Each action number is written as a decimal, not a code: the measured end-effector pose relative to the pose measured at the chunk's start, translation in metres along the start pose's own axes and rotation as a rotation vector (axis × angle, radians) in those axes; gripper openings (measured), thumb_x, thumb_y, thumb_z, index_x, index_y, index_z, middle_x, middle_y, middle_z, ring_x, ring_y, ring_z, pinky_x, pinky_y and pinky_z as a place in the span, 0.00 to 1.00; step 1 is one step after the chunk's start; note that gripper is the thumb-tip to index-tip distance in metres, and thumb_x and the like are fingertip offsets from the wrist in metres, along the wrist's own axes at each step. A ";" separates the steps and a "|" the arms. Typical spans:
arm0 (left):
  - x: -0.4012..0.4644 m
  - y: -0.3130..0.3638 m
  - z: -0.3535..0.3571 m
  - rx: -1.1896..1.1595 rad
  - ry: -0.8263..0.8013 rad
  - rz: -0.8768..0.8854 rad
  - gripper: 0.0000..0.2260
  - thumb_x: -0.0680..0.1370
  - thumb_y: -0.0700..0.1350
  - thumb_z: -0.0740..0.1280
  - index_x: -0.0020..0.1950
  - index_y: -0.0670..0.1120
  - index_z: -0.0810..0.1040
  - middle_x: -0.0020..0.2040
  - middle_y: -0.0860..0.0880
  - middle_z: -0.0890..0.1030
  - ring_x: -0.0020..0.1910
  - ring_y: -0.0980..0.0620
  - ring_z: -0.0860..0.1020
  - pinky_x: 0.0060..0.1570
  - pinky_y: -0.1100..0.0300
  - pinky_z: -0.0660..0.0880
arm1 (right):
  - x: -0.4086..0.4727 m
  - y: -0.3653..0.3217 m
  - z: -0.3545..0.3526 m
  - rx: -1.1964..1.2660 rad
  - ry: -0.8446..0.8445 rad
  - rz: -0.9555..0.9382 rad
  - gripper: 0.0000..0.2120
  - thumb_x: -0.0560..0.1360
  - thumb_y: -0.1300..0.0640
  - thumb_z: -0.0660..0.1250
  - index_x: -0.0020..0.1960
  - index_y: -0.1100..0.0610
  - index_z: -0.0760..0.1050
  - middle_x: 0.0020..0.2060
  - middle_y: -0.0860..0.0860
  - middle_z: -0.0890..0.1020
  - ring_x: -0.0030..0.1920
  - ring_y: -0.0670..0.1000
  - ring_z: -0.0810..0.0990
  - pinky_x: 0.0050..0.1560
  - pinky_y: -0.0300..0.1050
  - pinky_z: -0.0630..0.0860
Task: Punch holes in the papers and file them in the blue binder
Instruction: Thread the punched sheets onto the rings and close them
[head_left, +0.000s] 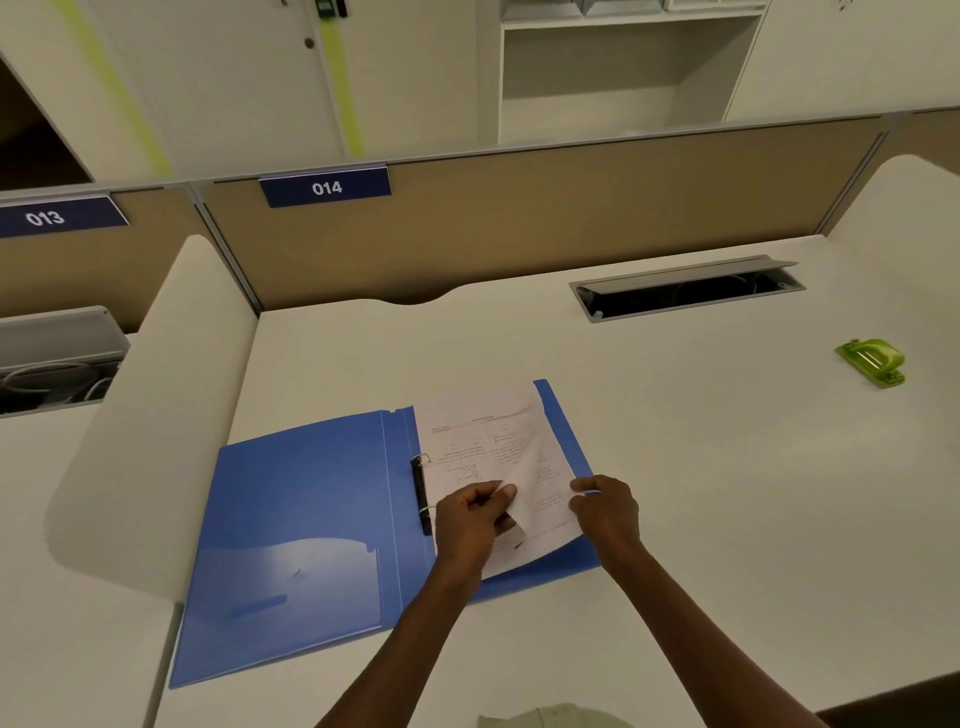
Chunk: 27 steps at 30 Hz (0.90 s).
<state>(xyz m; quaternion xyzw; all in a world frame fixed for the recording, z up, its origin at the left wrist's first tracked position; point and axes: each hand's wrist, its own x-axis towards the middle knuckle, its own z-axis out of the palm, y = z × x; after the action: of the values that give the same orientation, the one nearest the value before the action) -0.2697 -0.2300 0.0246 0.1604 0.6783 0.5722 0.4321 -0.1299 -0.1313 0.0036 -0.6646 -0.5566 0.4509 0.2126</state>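
The blue binder (301, 525) lies open on the white desk, its black ring mechanism (421, 493) along the spine. Printed papers (478, 431) rest on its right half, against the rings. My left hand (470, 519) pinches the lower corner of the top sheet, which is curled up off the stack. My right hand (605, 506) grips the papers' right edge between thumb and fingers. The green hole punch (871, 359) sits far off to the right on the desk, away from both hands.
An open cable tray (688, 288) is set into the desk's back right. A tan partition (519, 223) with the label 014 closes the back. A rounded white divider (156, 415) borders the left side, with another desk beyond it.
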 end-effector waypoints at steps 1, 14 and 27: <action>-0.003 0.004 -0.006 -0.010 0.029 0.011 0.07 0.73 0.45 0.73 0.49 0.47 0.82 0.49 0.51 0.85 0.43 0.51 0.84 0.40 0.61 0.82 | 0.001 0.003 0.000 -0.014 0.015 -0.010 0.10 0.75 0.64 0.65 0.55 0.58 0.78 0.54 0.55 0.81 0.46 0.53 0.80 0.45 0.45 0.80; -0.052 -0.008 -0.159 -0.062 0.630 0.139 0.12 0.69 0.50 0.76 0.50 0.51 0.81 0.47 0.49 0.84 0.43 0.52 0.84 0.47 0.57 0.80 | 0.009 0.023 0.009 -0.160 0.028 -0.034 0.09 0.72 0.59 0.71 0.51 0.58 0.76 0.51 0.55 0.82 0.42 0.51 0.77 0.43 0.41 0.74; -0.058 -0.024 -0.152 0.232 0.932 0.431 0.14 0.74 0.38 0.71 0.58 0.42 0.75 0.53 0.44 0.79 0.49 0.50 0.79 0.45 0.69 0.76 | 0.016 0.024 0.009 -0.231 -0.003 -0.054 0.05 0.74 0.56 0.68 0.46 0.57 0.76 0.41 0.51 0.79 0.40 0.52 0.78 0.40 0.43 0.74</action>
<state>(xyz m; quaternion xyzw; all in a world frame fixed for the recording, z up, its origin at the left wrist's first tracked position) -0.3469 -0.3752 0.0212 0.0713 0.8091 0.5799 -0.0636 -0.1247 -0.1256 -0.0261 -0.6689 -0.6227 0.3790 0.1460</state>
